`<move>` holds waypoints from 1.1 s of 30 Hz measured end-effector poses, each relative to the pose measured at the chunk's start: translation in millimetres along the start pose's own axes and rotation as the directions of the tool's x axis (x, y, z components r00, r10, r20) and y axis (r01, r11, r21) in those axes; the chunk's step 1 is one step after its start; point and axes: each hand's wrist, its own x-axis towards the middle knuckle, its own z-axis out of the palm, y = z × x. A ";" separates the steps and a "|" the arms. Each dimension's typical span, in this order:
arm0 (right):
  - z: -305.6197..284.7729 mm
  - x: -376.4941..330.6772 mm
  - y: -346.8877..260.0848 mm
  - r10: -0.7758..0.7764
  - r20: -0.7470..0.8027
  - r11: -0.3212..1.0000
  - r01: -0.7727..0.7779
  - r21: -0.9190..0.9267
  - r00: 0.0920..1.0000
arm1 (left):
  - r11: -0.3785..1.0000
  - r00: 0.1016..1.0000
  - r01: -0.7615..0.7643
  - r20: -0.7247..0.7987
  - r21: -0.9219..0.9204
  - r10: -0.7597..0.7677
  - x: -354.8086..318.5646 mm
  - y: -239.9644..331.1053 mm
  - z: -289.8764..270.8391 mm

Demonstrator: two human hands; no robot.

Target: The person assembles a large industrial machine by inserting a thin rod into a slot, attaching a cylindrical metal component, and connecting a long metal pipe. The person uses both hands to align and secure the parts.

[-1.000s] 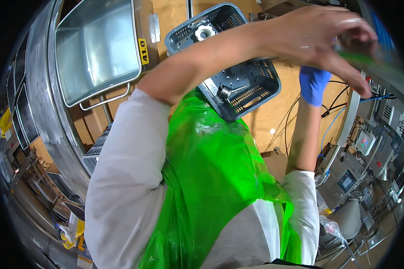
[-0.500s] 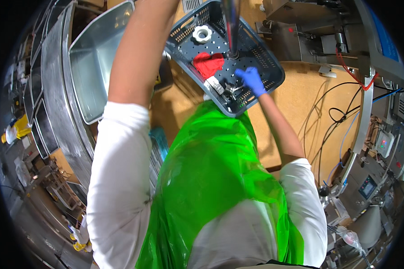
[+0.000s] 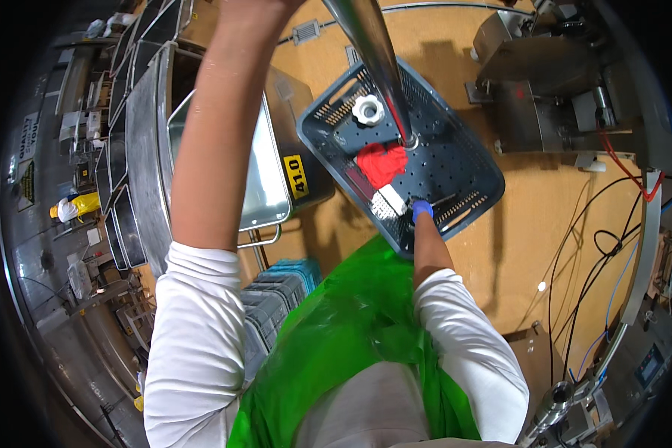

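A dark grey perforated basket (image 3: 474, 160) lies ahead of me, turned at a slant. My right hand (image 3: 422, 209), in a blue glove, reaches into its near end with the fingers curled down; what they close on is hidden. Beside that hand lies a white block (image 3: 390, 200), and a crumpled red cloth (image 3: 382, 164) rests further in. Toward the far end sits a white lobed knob (image 3: 368, 110) with a central hole. A shiny metal pole (image 3: 377, 56) slants down, its lower end over the basket floor. My left forearm (image 3: 228, 97) stretches up past the top edge, the hand out of sight.
On the left stands a metal tub (image 3: 265, 194) with a yellow label, beside other steel bins. Grey and blue crates (image 3: 272, 299) are stacked below it. Black cables (image 3: 586, 239) run over the tan floor at right, near steel machinery (image 3: 526, 104).
My right hand has gone lower into the basket's near end, its fingers now curled instead of spread. The whole view has shifted, so the basket appears lower and further right.
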 end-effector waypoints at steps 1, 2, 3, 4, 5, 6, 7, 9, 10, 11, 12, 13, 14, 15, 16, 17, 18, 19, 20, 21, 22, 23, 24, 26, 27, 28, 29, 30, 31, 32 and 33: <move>2.9 3.0 1.4 -0.081 -0.022 0.994 0.079 -0.075 0.996 | 0.997 0.998 0.029 -0.057 0.066 -0.025 -1.5 1.1 -0.8; -5.3 11.2 4.6 -0.125 -0.080 0.988 0.116 -0.105 0.989 | 0.993 0.993 0.079 -0.089 0.092 -0.071 6.9 -15.1 5.7; -7.9 57.2 23.6 -0.072 -0.040 0.905 0.082 0.417 0.997 | 0.996 0.995 0.089 -0.040 -0.030 -0.090 20.1 -26.7 14.9; -15.4 100.9 37.8 -0.021 -0.009 0.527 0.019 0.850 1.000 | 0.991 0.997 0.052 0.054 -0.122 -0.045 38.2 -40.4 45.4; 3.4 18.6 -7.9 -0.109 -0.113 0.545 0.155 0.824 0.988 | 0.999 0.999 0.034 -0.022 -0.011 -0.034 15.0 -33.4 7.0; -14.3 -40.4 -12.5 -0.249 -0.230 0.706 0.339 0.622 0.941 | 0.990 0.995 0.049 -0.091 0.129 -0.037 -0.4 -8.4 -5.6; -28.6 -16.6 -15.0 -0.230 -0.198 0.729 0.304 0.613 0.953 | 0.997 0.997 0.073 -0.012 -0.028 -0.073 18.6 -14.4 13.7; -93.0 -187.7 -45.5 -0.374 0.058 0.590 0.189 0.785 0.926 | 0.992 0.995 -0.037 -0.101 -0.120 0.025 -2.7 3.3 -20.3; -121.6 -220.5 -49.3 -0.463 0.080 0.519 0.197 0.832 0.883 | 0.992 0.995 0.034 -0.088 -0.120 -0.045 -1.7 4.7 -20.2; -147.0 -247.5 -54.8 -0.553 0.087 0.436 0.199 0.878 0.829 | 0.987 0.992 0.104 -0.060 -0.119 -0.112 -0.1 -1.8 -18.1; -176.4 -282.0 -62.2 -0.618 0.005 0.339 0.261 0.904 0.786 | 0.987 0.994 0.083 -0.061 -0.140 -0.092 4.7 -8.5 -3.9; -201.6 -326.6 -73.5 -0.686 -0.063 0.252 0.318 0.914 0.725 | 0.988 0.995 0.056 -0.078 -0.142 -0.067 7.1 -7.6 6.8; -223.0 -376.3 -84.9 -0.750 -0.116 0.176 0.366 0.914 0.651 | 0.986 0.993 0.072 -0.086 -0.149 -0.085 4.4 -3.5 6.5; -246.3 -433.5 -95.2 -0.838 -0.175 0.111 0.475 0.873 0.517 | 0.984 0.990 0.089 -0.093 -0.157 -0.105 1.7 1.5 5.7; -267.1 -478.0 -102.0 -0.881 -0.233 0.034 0.546 0.837 0.412 | 0.981 0.990 0.090 -0.089 -0.169 -0.107 0.3 2.4 5.8; -284.0 -517.6 -108.3 -0.909 -0.282 -0.044 0.602 0.797 0.307 | 0.978 0.990 0.101 -0.083 -0.185 -0.118 -2.7 2.3 6.7; -298.1 -551.3 -118.4 -0.911 -0.368 -0.105 0.761 0.640 0.184 | 0.974 0.985 0.115 -0.102 -0.197 -0.137 -6.3 2.4 9.3; -308.6 -585.4 -130.4 -0.908 -0.417 -0.169 0.875 0.453 0.040 | 0.980 0.990 0.084 -0.094 -0.180 -0.102 -10.8 -2.5 3.4; -318.2 -623.9 -143.4 -0.873 -0.466 -0.257 0.948 0.186 -0.145 | 0.982 0.988 0.105 -0.099 -0.159 -0.121 -15.6 -0.3 -0.1; -328.0 -660.7 -157.7 -0.817 -0.471 -0.327 0.940 -0.099 -0.334 | 0.982 0.985 0.127 -0.095 -0.143 -0.141 -18.0 4.8 -0.6; -337.5 -692.9 -170.8 -0.735 -0.462 -0.407 0.868 -0.285 -0.496 | 0.981 0.987 0.122 -0.085 -0.149 -0.136 -18.4 11.7 3.6; -343.6 -719.6 -186.7 -0.644 -0.415 -0.468 0.761 -0.450 -0.642 | 0.982 0.987 0.122 -0.084 -0.145 -0.135 -21.8 19.0 3.5; -350.2 -741.1 -201.9 -0.541 -0.361 -0.482 0.632 -0.607 -0.759 | 0.980 0.987 0.128 -0.076 -0.153 -0.141 -23.7 21.0 6.5; -354.3 -766.2 -228.1 -0.440 -0.264 -0.455 0.466 -0.758 -0.858 | 0.984 0.990 0.120 -0.059 -0.134 -0.129 -27.1 27.6 12.8; -352.6 -773.3 -241.2 -0.444 -0.248 -0.445 0.452 -0.773 -0.861 | 0.986 0.991 0.116 -0.056 -0.119 -0.123 -29.4 30.1 13.9; -352.4 -778.6 -251.3 -0.447 -0.232 -0.436 0.437 -0.787 -0.864 | 0.986 0.991 0.125 -0.041 -0.113 -0.130 -31.3 32.5 14.9; -352.2 -774.2 -263.8 -0.445 -0.200 -0.455 0.413 -0.789 -0.873 | 0.986 0.990 0.134 -0.032 -0.101 -0.138 -34.0 33.4 13.2; -350.6 -767.2 -274.6 -0.443 -0.167 -0.471 0.387 -0.793 -0.881 | 0.986 0.990 0.140 -0.020 -0.094 -0.143 -35.2 36.8 12.6; -349.8 -762.1 -280.7 -0.439 -0.133 -0.486 0.359 -0.797 -0.889 | 0.985 0.987 0.158 -0.007 -0.070 -0.159 -35.7 40.2 11.9; -343.3 -764.5 -277.6 -0.485 0.003 -0.228 0.123 -0.966 -0.875 | 0.983 0.984 0.179 0.002 -0.045 -0.179 -37.5 44.0 9.7; -342.6 -755.4 -277.9 -0.476 -0.032 -0.250 0.170 -0.953 -0.879 | 0.980 0.980 0.197 0.013 -0.025 -0.197 -38.2 47.0 8.8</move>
